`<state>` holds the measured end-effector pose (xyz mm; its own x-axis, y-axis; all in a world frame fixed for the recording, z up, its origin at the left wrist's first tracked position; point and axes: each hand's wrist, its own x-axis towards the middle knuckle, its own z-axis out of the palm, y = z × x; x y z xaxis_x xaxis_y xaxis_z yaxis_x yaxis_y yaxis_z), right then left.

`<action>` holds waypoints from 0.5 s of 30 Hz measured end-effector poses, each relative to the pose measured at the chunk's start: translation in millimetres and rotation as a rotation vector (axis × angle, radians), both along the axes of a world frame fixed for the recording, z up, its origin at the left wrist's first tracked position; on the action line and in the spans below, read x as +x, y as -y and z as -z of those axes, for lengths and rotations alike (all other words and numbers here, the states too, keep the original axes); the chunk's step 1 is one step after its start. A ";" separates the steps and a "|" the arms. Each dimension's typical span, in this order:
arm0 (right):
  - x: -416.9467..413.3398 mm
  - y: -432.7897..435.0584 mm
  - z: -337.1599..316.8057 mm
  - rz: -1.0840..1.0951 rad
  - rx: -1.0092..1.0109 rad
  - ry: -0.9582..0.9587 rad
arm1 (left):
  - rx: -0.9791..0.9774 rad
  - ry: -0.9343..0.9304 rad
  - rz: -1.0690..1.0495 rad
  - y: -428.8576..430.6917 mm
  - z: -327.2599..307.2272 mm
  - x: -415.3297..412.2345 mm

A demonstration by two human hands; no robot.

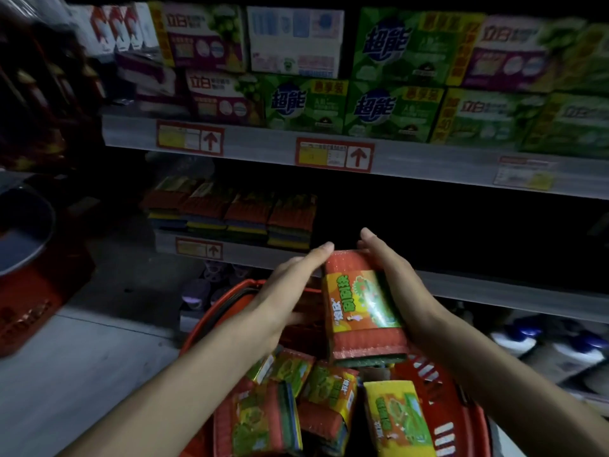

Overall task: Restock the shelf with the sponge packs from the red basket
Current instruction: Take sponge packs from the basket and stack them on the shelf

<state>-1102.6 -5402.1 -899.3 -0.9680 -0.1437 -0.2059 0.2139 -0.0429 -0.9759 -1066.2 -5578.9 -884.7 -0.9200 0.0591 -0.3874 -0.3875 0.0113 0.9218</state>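
Above the red basket (pixel 461 407), left hand (pixel 290 291) and right hand (pixel 395 285) squeeze a sponge pack (pixel 362 308) between straight fingers; higher, boxes (pixel 389 107) read 超能.

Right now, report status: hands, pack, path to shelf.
One sponge pack pressed between left hand and right hand, above red basket. Further left, shelved packs; space beside them dark, no blocker seen.

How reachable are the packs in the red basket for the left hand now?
Probably yes: the left hand is right above those packs, nothing between, though it presses the held pack.
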 end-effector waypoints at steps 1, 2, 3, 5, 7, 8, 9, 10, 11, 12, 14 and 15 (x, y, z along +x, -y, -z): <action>-1.7 -3.9 3.1 0.016 0.002 -0.001 | 0.024 0.009 0.053 -4.7 -0.9 3.8; -3.4 -7.1 6.0 0.011 0.019 0.000 | 0.046 0.012 0.093 -9.4 -1.7 6.7; -5.7 -10.7 9.5 -0.008 0.044 0.004 | 0.047 0.017 0.122 -13.6 -2.1 7.9; -1.1 -16.8 8.7 -0.072 0.036 0.027 | 0.002 0.017 0.189 -18.6 -5.3 8.9; 2.2 -21.9 5.0 -0.133 0.035 0.101 | -0.062 0.027 0.271 -18.9 -8.2 7.4; 1.0 -22.2 3.3 -0.149 0.067 0.132 | -0.080 0.041 0.294 -18.1 -10.0 6.3; -1.4 -28.4 5.0 -0.192 0.091 0.144 | -0.088 0.050 0.303 -17.1 -11.4 5.4; -1.2 -37.0 5.4 -0.219 0.088 0.121 | -0.091 0.051 0.294 -16.6 -11.9 4.2; -1.4 -46.1 3.8 -0.219 0.044 0.144 | -0.092 0.043 0.272 -16.3 -11.5 2.8; -3.3 -46.0 3.2 -0.243 -0.024 0.144 | -0.094 0.031 0.234 -16.1 -11.0 1.3; 18.8 -35.1 -14.9 -0.410 0.024 0.072 | -0.085 0.009 0.139 -14.3 -10.2 -2.4; 22.1 -35.2 -20.6 -0.357 0.047 0.105 | -0.059 0.004 0.093 -12.8 -10.2 -4.5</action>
<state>-1080.6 -5366.9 -878.7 -0.8318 -0.4568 -0.3155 0.3061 0.0968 -0.9471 -1070.7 -5566.1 -874.5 -0.9101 0.1215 -0.3961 -0.3855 0.1021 0.9170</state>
